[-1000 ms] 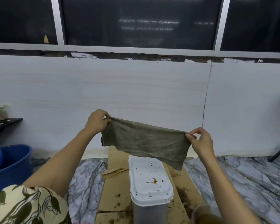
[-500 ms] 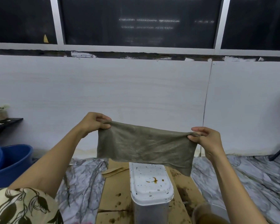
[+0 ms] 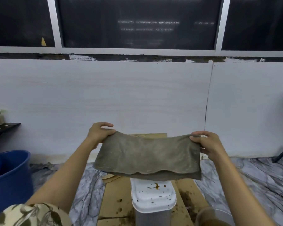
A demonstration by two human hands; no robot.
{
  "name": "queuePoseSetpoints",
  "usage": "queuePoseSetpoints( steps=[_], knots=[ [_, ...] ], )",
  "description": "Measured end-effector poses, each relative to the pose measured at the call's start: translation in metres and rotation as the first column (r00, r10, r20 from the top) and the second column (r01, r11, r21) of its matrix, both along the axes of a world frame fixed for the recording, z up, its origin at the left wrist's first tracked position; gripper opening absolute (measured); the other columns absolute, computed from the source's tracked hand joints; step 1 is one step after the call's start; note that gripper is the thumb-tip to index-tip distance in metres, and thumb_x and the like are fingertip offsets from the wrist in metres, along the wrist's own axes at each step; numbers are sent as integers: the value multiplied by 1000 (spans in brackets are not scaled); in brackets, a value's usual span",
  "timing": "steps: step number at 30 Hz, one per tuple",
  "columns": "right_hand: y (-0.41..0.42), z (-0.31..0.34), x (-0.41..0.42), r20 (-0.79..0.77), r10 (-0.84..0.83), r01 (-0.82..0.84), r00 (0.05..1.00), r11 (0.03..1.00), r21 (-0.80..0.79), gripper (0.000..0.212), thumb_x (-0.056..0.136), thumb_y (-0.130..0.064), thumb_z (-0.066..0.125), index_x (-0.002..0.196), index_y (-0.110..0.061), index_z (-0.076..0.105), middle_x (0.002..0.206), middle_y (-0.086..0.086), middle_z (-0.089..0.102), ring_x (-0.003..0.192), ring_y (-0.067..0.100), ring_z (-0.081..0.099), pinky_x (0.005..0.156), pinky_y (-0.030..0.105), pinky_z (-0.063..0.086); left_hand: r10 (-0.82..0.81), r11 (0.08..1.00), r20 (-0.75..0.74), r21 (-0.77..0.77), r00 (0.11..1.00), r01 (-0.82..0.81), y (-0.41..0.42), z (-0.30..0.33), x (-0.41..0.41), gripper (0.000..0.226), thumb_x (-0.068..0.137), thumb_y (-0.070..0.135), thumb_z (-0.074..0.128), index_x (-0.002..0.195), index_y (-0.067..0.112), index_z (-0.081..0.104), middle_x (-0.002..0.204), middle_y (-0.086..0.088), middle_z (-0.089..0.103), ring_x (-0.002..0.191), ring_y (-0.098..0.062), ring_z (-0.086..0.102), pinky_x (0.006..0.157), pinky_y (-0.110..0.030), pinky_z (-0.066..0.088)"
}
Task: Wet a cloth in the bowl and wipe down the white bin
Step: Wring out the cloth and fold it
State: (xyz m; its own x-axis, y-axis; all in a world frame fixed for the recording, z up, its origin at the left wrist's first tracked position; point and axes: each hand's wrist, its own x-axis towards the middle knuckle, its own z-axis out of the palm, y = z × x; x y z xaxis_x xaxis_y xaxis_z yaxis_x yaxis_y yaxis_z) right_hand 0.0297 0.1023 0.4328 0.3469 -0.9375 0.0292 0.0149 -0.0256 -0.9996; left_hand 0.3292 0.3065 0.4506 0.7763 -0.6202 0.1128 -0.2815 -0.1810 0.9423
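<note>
- The grey-brown cloth [image 3: 147, 156] is in the air in front of me, spread wide between both hands and folded over on itself, so two layered edges hang along its lower side.
- My left hand [image 3: 99, 133] grips the cloth's upper left corner, thumb on the near face and fingers curled over the top edge.
- My right hand [image 3: 207, 143] pinches the upper right corner, thumb on top, fingers curled behind the fabric.
- Directly below the cloth, not touching it, stands the white bin [image 3: 153, 202]; its white lid is speckled with dark spots and carries a brown stain near the far end.
- The bin stands on a sheet of brown cardboard [image 3: 117, 199], itself spotted and stained, which lies on a marble-patterned floor covering [image 3: 245, 180].
- At the bottom right edge, just beside the bin, I can see part of the bowl [image 3: 207, 217] with brownish liquid; my right forearm hides much of it.
- A blue bucket [image 3: 10, 176] sits well to the left.
- A white wall [image 3: 137, 95] stands behind, under dark windows [image 3: 137, 22].
</note>
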Motion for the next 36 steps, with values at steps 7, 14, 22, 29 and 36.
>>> queuePoseSetpoints(
  steps=[7, 14, 22, 29, 36],
  knots=[
    [47, 6, 59, 83, 191, -198, 978, 976, 91, 12, 85, 1, 66, 94, -1, 59, 75, 14, 62, 62, 21, 63, 45, 25, 55, -75, 997, 354, -1, 932, 81, -59, 13, -92, 31, 79, 19, 75, 107, 17, 65, 86, -1, 69, 90, -18, 64, 77, -27, 48],
    [56, 42, 64, 199, 243, -273, 949, 952, 140, 33, 99, 2, 30, 130, 2, 38, 85, 19, 59, 68, 26, 65, 60, 37, 55, -425, 905, 446, 205, 787, 373, -70, 29, -130, 58, 81, 45, 70, 130, 24, 47, 106, 4, 62, 97, -14, 58, 82, -27, 46],
    [52, 32, 43, -525, 185, -349, 831, 908, -232, 45, 75, -21, 77, 116, -14, 58, 106, 9, 61, 101, 27, 58, 82, 39, 52, -279, 938, 424, -70, 861, 339, -64, 34, -123, 32, 84, 5, 48, 107, 28, 53, 86, 10, 73, 75, -22, 66, 52, -22, 48],
    [42, 14, 22, -549, 167, -400, 819, 852, -337, 6, 81, -17, 73, 83, -12, 70, 93, 1, 69, 97, 23, 62, 95, 44, 44, -111, 951, 326, -239, 939, 196, -46, 40, -91, 29, 87, 8, 44, 105, 28, 55, 82, 11, 73, 86, -9, 64, 64, -18, 47],
    [53, 44, 15, -1, 488, -451, 873, 805, -384, 13, 96, -29, 53, 96, -16, 53, 80, 1, 59, 70, 16, 57, 60, 30, 49, -142, 886, 158, -420, 977, 197, -31, 48, -75, 33, 92, 5, 41, 103, 28, 61, 95, -3, 66, 79, -17, 57, 60, -28, 46]
  ],
)
